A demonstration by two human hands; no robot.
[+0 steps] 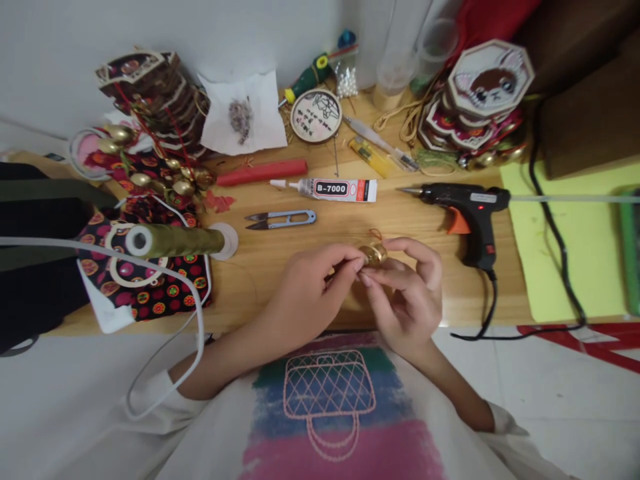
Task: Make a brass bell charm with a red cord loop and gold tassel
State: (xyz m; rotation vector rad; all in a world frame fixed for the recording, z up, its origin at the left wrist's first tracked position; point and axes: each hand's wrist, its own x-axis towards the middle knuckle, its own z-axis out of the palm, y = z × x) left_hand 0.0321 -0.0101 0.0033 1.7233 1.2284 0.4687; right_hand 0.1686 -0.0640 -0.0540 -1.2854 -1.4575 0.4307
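Just above the table's front edge, my two hands meet around a small gold bell. A thin reddish cord loops out of its top. My left hand pinches at the bell's left side with thumb and forefinger. My right hand has its fingers curled at the bell's right and lower side. The fingertips hide part of the bell and whatever thin piece may lie between them. Beyond the hands lie blue-handled thread snips and a tube of B-7000 glue.
A black glue gun with a red light lies at the right, its cable trailing over the front edge. An olive thread spool stands at the left, a white cable crossing before it. Stacked wooden frames and a small embroidery hoop are behind.
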